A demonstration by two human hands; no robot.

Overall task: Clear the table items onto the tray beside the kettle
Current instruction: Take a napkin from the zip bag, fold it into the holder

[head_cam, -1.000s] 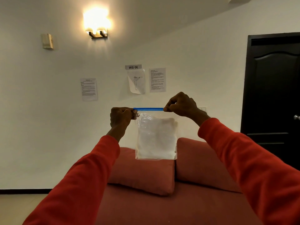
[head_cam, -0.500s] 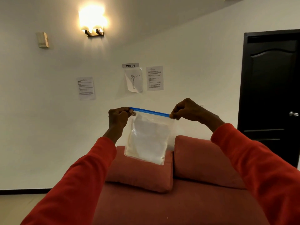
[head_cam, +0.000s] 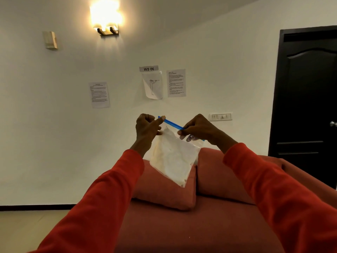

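1. Item: clear zip bag (head_cam: 173, 157) with a blue seal strip (head_cam: 173, 123), white folded material inside; you hold it up in the air, tilted, above the red cushions (head_cam: 164, 189).
2. Your left hand (head_cam: 147, 127): fingers pinched shut on the strip's upper end.
3. Your right hand (head_cam: 198, 129): fingertips closed on the bag's top edge, lower down the strip.
4. Beyond: white wall with taped papers (head_cam: 99, 94), lit wall lamp (head_cam: 105, 19), dark door (head_cam: 310, 99) at right.
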